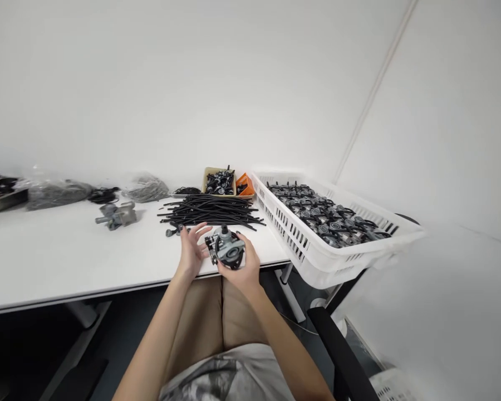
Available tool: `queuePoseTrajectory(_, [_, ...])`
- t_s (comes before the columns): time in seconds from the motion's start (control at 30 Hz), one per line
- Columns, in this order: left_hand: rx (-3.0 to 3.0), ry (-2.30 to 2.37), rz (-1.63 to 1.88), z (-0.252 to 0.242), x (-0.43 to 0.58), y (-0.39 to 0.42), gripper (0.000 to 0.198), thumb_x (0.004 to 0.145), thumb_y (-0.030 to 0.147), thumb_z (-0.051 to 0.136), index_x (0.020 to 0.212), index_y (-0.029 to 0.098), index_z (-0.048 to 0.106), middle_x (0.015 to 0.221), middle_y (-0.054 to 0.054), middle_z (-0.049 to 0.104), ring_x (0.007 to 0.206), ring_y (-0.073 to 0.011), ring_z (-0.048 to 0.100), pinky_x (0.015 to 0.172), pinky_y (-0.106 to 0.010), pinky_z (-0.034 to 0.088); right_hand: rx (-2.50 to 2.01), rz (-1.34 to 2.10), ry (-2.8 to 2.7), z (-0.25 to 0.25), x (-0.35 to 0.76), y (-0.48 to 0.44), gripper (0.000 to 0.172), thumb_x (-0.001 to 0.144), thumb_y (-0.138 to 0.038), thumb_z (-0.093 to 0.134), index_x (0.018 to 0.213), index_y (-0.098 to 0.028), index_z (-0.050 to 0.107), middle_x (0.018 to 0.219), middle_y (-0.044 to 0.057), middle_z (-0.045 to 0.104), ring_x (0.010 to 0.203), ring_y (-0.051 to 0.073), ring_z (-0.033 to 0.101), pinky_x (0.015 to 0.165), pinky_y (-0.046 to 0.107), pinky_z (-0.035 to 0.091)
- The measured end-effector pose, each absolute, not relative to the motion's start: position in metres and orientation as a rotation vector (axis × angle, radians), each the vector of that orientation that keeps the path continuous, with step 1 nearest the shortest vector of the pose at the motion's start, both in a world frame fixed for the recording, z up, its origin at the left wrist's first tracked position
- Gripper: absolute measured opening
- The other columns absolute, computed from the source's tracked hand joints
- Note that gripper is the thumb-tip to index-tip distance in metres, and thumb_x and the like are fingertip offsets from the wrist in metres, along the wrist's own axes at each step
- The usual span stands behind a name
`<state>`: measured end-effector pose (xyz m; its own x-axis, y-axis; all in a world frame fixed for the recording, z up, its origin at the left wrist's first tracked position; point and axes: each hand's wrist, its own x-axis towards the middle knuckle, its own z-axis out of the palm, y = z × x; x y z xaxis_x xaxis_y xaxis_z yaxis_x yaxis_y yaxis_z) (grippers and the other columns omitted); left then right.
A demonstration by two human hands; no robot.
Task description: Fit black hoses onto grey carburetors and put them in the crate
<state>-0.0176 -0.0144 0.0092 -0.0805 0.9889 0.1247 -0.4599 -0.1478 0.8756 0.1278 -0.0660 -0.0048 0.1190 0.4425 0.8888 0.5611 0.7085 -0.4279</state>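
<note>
At the table's [67, 256] front edge, the right hand [246, 271] gripped the metal part [226, 249]; the left hand [191, 252], fingers apart, was just left of it.

No lettering seems legible at this distance

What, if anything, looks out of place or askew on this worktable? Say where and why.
The white basket of grey parts juts past the table's right end, much of it apparently unsupported. A single metal piece lies alone, left of the black tubes. Nothing looks spilled or broken.
</note>
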Motion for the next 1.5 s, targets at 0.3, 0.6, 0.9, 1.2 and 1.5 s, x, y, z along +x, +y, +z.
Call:
queuePoseTrajectory(0.3, [1.02, 0.868, 1.399, 0.01, -0.02, -0.014, 0.058, 0.087, 0.07, 0.042, 0.108, 0.019, 0.06, 0.106, -0.007, 0.063, 0.081, -0.0226, 0.069, 0.064, -0.04, 0.062, -0.963, -0.379, -1.5, 0.121, 0.302, -0.166, 0.078, 0.069, -0.036, 0.077, 0.139, -0.025, 0.043, 0.134, 0.011, 0.054, 0.126, 0.033, 0.054, 0.105, 0.05, 0.049])
queuePoseTrajectory(0.6, [1.041, 0.938, 1.321, 0.009, -0.023, -0.014, 0.056, 0.081, 0.071, 0.052, 0.104, 0.022, 0.063, 0.102, -0.004, 0.064, 0.082, -0.0232, 0.068, 0.064, -0.038, 0.064, -1.637, -0.021, -1.76, 0.177, 0.493, -0.123, 0.069, 0.061, -0.037, 0.08, 0.124, -0.022, 0.055, 0.127, 0.011, 0.061, 0.105, 0.03, 0.065, 0.093, 0.042, 0.053])
queuePoseTrajectory(0.9, [1.009, 1.07, 1.286, 0.001, -0.024, -0.004, 0.051, 0.074, 0.071, 0.059, 0.097, 0.026, 0.067, 0.098, -0.003, 0.066, 0.081, -0.0247, 0.066, 0.059, -0.035, 0.064, -1.839, 0.78, -2.217, 0.177, 0.528, -0.078, 0.062, 0.059, -0.024, 0.073, 0.121, -0.023, 0.065, 0.133, 0.008, 0.062, 0.126, 0.031, 0.055, 0.102, 0.036, 0.046])
queuePoseTrajectory(1.2, [1.056, 1.095, 1.273, 0.002, -0.022, -0.007, 0.045, 0.081, 0.066, 0.054, 0.098, 0.026, 0.066, 0.098, -0.003, 0.065, 0.081, -0.0221, 0.066, 0.058, -0.03, 0.063, -2.035, 0.837, -2.398, 0.191, 0.511, -0.071, 0.073, 0.058, -0.023, 0.065, 0.131, -0.027, 0.064, 0.137, 0.0, 0.062, 0.126, 0.032, 0.057, 0.101, 0.034, 0.049])
queuePoseTrajectory(1.5, [1.115, 1.062, 1.285, 0.004, -0.022, -0.012, 0.044, 0.086, 0.062, 0.053, 0.103, 0.023, 0.064, 0.099, -0.005, 0.064, 0.079, -0.0204, 0.065, 0.06, -0.031, 0.062, -2.126, 0.857, -2.337, 0.196, 0.496, -0.063, 0.061, 0.054, -0.022, 0.067, 0.114, -0.026, 0.074, 0.129, 0.003, 0.068, 0.124, 0.034, 0.058, 0.096, 0.035, 0.052])
